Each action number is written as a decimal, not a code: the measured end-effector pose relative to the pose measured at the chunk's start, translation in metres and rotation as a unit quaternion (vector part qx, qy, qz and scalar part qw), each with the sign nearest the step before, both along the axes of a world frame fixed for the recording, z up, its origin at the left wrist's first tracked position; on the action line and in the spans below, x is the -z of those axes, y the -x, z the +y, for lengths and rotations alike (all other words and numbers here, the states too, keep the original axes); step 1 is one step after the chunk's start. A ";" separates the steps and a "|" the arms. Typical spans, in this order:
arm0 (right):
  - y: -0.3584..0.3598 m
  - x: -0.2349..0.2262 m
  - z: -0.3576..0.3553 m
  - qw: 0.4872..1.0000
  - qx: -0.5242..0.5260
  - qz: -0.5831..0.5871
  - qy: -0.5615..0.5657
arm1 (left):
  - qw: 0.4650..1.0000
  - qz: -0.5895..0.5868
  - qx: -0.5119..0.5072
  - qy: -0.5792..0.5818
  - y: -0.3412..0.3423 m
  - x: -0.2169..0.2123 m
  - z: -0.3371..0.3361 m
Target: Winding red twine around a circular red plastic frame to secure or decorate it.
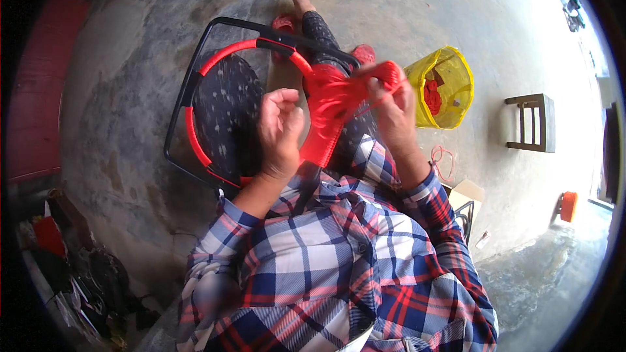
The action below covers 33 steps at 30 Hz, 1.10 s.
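Across my lap lies a black metal frame (pixel 177 114) with a round inner ring (pixel 193 137), wrapped partly in red cord and partly in black. Tight red cord wrapping (pixel 321 150) forms a band on the ring's right side. My right hand (pixel 396 114) is closed on a bundle of red cord (pixel 390 77), blurred by motion. Loose red strands (pixel 332 94) fan from it toward the ring. Left of those strands, my left hand (pixel 280 130) is raised over the ring, palm up, its fingers half curled and apart with nothing visible in them.
A yellow basket (pixel 420 94) with red cord inside stands at the right, beyond it a small wooden stool (pixel 536 122). A cardboard box (pixel 468 194) sits by my right elbow near a loose cord loop (pixel 443 163). Red shoes (pixel 363 54) lie ahead; clutter (pixel 78 267) fills the lower left.
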State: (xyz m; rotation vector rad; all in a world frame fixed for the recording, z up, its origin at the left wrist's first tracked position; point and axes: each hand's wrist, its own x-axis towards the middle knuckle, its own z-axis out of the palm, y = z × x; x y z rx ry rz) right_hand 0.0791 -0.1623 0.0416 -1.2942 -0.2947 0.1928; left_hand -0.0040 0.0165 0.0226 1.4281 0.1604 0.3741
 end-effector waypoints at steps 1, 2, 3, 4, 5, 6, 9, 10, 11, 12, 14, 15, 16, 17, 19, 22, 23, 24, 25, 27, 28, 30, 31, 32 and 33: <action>0.001 -0.005 -0.014 0.998 -0.001 -0.036 0.051 | 0.998 0.048 -0.020 0.047 -0.002 0.001 0.001; 0.004 0.000 -0.025 0.981 -0.035 -0.090 0.166 | 0.992 0.080 -0.026 0.094 -0.003 0.003 0.003; 0.009 0.004 -0.032 0.948 -0.068 -0.142 0.277 | 0.992 0.080 -0.028 0.094 -0.004 0.008 0.007; 0.017 0.002 -0.036 0.907 -0.104 -0.149 0.381 | 0.977 0.167 0.006 0.130 -0.004 0.015 0.011; 0.022 0.000 -0.042 0.906 -0.107 -0.149 0.380 | 0.953 0.252 0.038 0.163 -0.003 0.020 0.014; 0.023 -0.004 -0.053 0.883 -0.168 -0.096 0.429 | 0.933 0.279 0.030 0.224 -0.004 0.025 0.015; 0.014 0.034 -0.135 0.955 -0.179 0.125 0.202 | 0.928 0.296 0.084 0.208 -0.006 0.027 0.021; 0.015 0.032 -0.149 0.985 -0.092 0.133 0.054 | 0.928 0.297 0.079 0.209 -0.005 0.025 0.020; 0.016 0.028 -0.160 0.986 -0.001 0.137 -0.094 | 0.917 0.319 0.079 0.228 -0.005 0.020 0.018; 0.012 0.029 -0.173 0.973 0.092 0.139 -0.162 | 0.904 0.341 0.078 0.246 -0.005 0.015 0.016; 0.003 0.041 -0.210 0.945 0.188 0.138 -0.229 | 0.890 0.321 0.093 0.310 -0.007 0.012 0.011; -0.001 0.062 -0.235 0.925 0.149 0.157 -0.311 | 0.871 0.301 0.113 0.371 -0.010 0.011 0.008; -0.004 0.075 -0.247 0.897 0.107 0.175 -0.391 | 0.871 0.303 0.115 0.370 -0.013 0.010 0.008; -0.003 0.076 -0.233 0.928 0.145 0.185 -0.289 | 0.865 0.273 0.154 0.392 -0.012 0.008 0.009; -0.003 0.087 -0.185 0.946 0.088 0.228 -0.213 | 0.857 0.246 0.193 0.409 -0.010 0.006 0.010; 0.022 0.037 -0.076 0.976 -0.049 0.209 0.023 | 0.861 0.279 0.181 0.386 -0.006 0.005 0.010; 0.027 0.029 -0.056 0.966 -0.116 0.229 0.033 | 0.859 0.282 0.183 0.386 -0.006 0.006 0.009; 0.029 0.029 -0.046 0.966 -0.115 0.231 0.027 | 0.859 0.283 0.182 0.385 -0.004 0.007 0.010; 0.028 0.029 -0.040 0.956 -0.170 0.217 0.104 | 0.860 0.287 0.184 0.381 -0.004 0.009 0.011; 0.026 0.031 -0.038 0.937 -0.222 0.202 0.178 | 0.868 0.275 0.199 0.362 -0.004 0.011 0.012; 0.025 0.031 -0.040 0.947 -0.184 0.223 0.139 | 0.868 0.278 0.199 0.361 -0.004 0.011 0.012; 0.027 0.028 -0.042 0.953 -0.137 0.250 0.101 | 0.874 0.278 0.186 0.352 -0.004 0.012 0.011; 0.029 0.029 -0.042 0.953 -0.136 0.252 0.100 | 0.873 0.280 0.187 0.352 -0.004 0.011 0.011; 0.031 0.031 -0.043 0.954 -0.133 0.251 0.097 | 0.875 0.285 0.176 0.349 -0.005 0.009 0.010; 0.032 0.032 -0.044 0.955 -0.130 0.251 0.094 | 0.877 0.290 0.166 0.345 -0.005 0.007 0.009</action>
